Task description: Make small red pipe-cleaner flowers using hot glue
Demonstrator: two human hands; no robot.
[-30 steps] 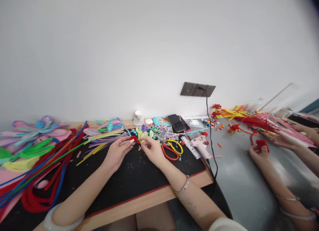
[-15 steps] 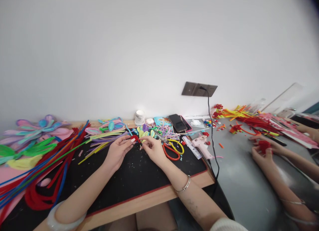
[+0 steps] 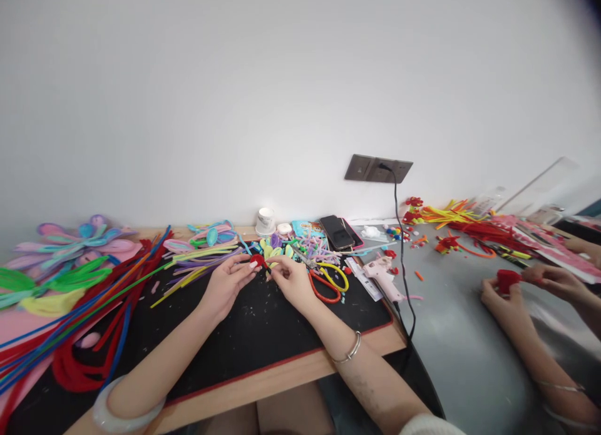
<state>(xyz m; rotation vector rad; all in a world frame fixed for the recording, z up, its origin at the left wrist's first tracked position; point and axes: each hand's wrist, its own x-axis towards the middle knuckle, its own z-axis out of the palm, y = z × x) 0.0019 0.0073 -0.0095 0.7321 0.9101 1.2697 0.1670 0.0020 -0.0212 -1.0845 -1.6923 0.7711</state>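
Observation:
Between my hands, above the black mat (image 3: 244, 353), is a small piece of red pipe cleaner (image 3: 257, 260), bent or coiled. My left hand (image 3: 231, 281) pinches it between thumb and fingers. From the right, my right hand (image 3: 290, 278) has its thumb and fingertips closed at the end of the same red piece; the exact grip is partly hidden. Just right of my right hand lie scissors (image 3: 334, 285) with red and yellow handles. Behind my hands are a heap of short pastel pipe cleaner pieces (image 3: 310, 244) and long purple and yellow stems (image 3: 200, 269).
Red, blue and green pipe cleaners (image 3: 89, 335) and a big pastel flower (image 3: 79, 241) fill the left. A paper cup (image 3: 265, 222), phones (image 3: 337, 233) and a pink glue gun (image 3: 382, 275) with a hanging cord (image 3: 399, 253) stand rightward. A co-worker's hands (image 3: 509, 303) hold a red piece.
My hands keep nearly the same pose on the red piece, and the view has shifted slightly. The co-worker's far hand has moved away from their other hand, to the right.

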